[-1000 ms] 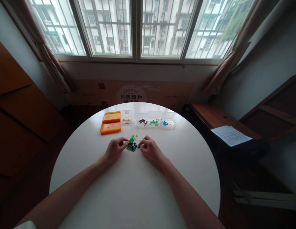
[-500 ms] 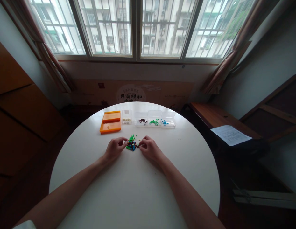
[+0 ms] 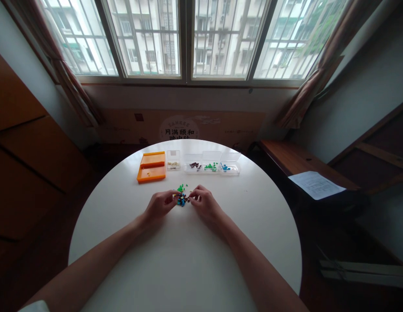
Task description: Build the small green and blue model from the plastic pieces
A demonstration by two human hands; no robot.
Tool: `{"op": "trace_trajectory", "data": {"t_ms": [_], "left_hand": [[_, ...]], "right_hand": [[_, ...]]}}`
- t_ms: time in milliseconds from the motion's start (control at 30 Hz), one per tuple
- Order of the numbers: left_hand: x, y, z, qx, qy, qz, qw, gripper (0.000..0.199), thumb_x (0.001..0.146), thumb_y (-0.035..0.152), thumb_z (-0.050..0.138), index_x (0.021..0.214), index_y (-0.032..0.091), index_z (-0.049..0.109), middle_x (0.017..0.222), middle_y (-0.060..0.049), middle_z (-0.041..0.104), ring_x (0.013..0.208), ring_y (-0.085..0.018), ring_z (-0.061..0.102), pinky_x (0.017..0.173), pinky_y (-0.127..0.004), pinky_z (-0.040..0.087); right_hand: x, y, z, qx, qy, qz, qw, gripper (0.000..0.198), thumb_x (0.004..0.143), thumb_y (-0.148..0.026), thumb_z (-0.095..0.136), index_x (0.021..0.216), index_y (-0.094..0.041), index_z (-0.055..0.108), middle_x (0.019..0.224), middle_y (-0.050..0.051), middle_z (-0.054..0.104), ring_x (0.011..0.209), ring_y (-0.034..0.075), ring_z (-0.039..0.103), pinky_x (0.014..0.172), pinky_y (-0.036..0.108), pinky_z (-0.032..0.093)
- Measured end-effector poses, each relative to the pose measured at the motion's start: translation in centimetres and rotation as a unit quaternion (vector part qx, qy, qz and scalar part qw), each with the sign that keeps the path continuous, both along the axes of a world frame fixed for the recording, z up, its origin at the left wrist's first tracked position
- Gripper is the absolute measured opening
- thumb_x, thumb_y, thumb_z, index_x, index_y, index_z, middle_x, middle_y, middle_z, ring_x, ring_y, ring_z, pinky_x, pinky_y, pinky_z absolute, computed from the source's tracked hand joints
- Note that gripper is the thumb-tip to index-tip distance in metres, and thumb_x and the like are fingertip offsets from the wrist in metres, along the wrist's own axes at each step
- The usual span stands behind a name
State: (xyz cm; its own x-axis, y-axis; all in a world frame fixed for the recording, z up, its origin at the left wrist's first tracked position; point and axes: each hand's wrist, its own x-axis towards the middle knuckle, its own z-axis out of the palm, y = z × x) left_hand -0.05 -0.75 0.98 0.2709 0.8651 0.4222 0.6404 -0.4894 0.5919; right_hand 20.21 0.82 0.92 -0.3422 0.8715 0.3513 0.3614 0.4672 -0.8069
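A small heap of mixed pieces (image 3: 181, 201), in blue, dark brown, green and cream, lies on the white round table (image 3: 188, 251) between my hands. My left hand (image 3: 160, 204) reaches over the heap's left side with thumb and forefinger brought together; whatever is between them is too small to make out. At the heap's right edge my right hand (image 3: 204, 202) is closed in a pinch, its fingertips by some brown pieces. What it holds, if anything, cannot be told. A few green pieces (image 3: 180, 188) are spread just behind the heap.
Behind the heap stands an open orange case (image 3: 151, 178) with a few small yellowish pieces. Beside it is a small clear box (image 3: 173, 154) with cream pieces. Further right, a clear lidded box (image 3: 201, 171) holds brown, green and blue pieces in separate compartments.
My left hand has moved right and over the heap, now covering part of it. The right hand stays almost where it was, at the right edge. The view has shifted slightly.
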Motion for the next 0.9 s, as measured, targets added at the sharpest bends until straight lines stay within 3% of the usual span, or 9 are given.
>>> {"op": "trace_trajectory", "data": {"t_ms": [133, 367, 667, 900], "left_hand": [[0.3, -0.6, 0.2, 0.023, 0.010, -0.037, 0.999, 0.024, 0.081, 0.030, 0.055, 0.097, 0.016, 0.067, 0.056, 0.001, 0.056, 0.047, -0.007, 0.044, 0.050, -0.017, 0.037], [0.6, -1.1, 0.6, 0.048, 0.011, -0.075, 0.996, 0.019, 0.082, 0.024, 0.054, 0.095, 0.017, 0.067, 0.066, -0.002, 0.063, 0.049, -0.007, 0.049, 0.052, -0.018, 0.040], [0.4, -1.0, 0.2, 0.066, -0.014, -0.082, 0.994, 0.017, 0.082, 0.022, 0.056, 0.093, 0.017, 0.067, 0.071, -0.003, 0.064, 0.051, -0.007, 0.051, 0.052, -0.018, 0.041], [0.6, -1.0, 0.1, 0.061, -0.034, -0.054, 0.996, 0.013, 0.081, 0.024, 0.058, 0.088, 0.016, 0.067, 0.062, -0.001, 0.060, 0.049, -0.007, 0.049, 0.049, -0.017, 0.040]], "right_hand": [[-0.9, -0.2, 0.6, -0.090, 0.100, 0.031, 0.990, 0.011, 0.071, -0.024, 0.062, 0.074, -0.014, 0.067, 0.076, 0.003, 0.056, 0.062, 0.010, 0.054, 0.056, 0.022, 0.042], [-1.5, -0.9, 1.0, -0.278, 0.218, 0.077, 0.932, 0.029, 0.063, -0.039, 0.070, 0.072, -0.012, 0.066, 0.056, 0.000, 0.056, 0.050, 0.008, 0.047, 0.049, 0.022, 0.035], [-1.3, -0.9, 1.0, -0.336, 0.256, 0.089, 0.902, 0.031, 0.060, -0.039, 0.073, 0.074, -0.012, 0.068, 0.060, 0.001, 0.058, 0.053, 0.008, 0.049, 0.051, 0.021, 0.036], [-1.5, -0.8, 0.8, -0.328, 0.255, 0.085, 0.906, 0.035, 0.057, -0.041, 0.074, 0.075, -0.011, 0.069, 0.061, 0.002, 0.060, 0.052, 0.008, 0.047, 0.052, 0.023, 0.036]]}}
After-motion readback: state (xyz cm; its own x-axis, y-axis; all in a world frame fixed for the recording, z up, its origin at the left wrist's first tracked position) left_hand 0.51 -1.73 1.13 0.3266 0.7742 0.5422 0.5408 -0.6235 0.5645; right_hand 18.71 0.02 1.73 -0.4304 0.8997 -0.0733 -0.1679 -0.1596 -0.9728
